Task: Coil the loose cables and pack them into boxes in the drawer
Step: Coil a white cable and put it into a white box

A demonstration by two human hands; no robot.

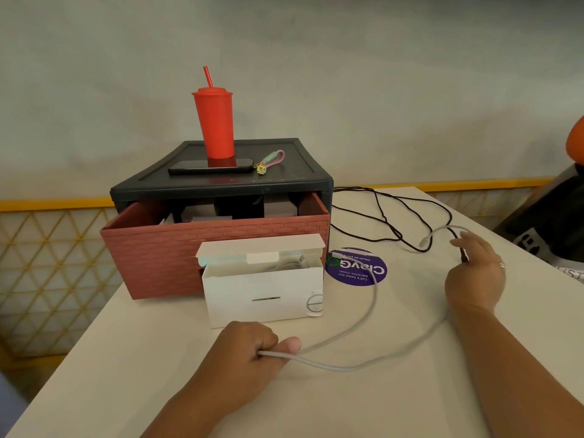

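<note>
From my head camera: my left hand [252,349] is clamping the white cable [347,368] in a curled fist at 6 o'clock on the table [126,358]. The cable is looping out toward 3 o'clock. My right hand [477,273] is resting at 3 o'clock over the black cable [385,219] end; I cannot tell whether it is pinching it. The open white box [262,292] is standing at 12 o'clock from my left hand, against the pulled-out drawer [158,257].

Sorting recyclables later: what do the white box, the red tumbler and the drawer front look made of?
White box: thin matte cardboard, judging by its folded flaps and creases. Red tumbler: likely matte plastic, evenly coloured, with matching straw. Drawer front: probably moulded plastic, given its raised brick-like pattern.
</note>
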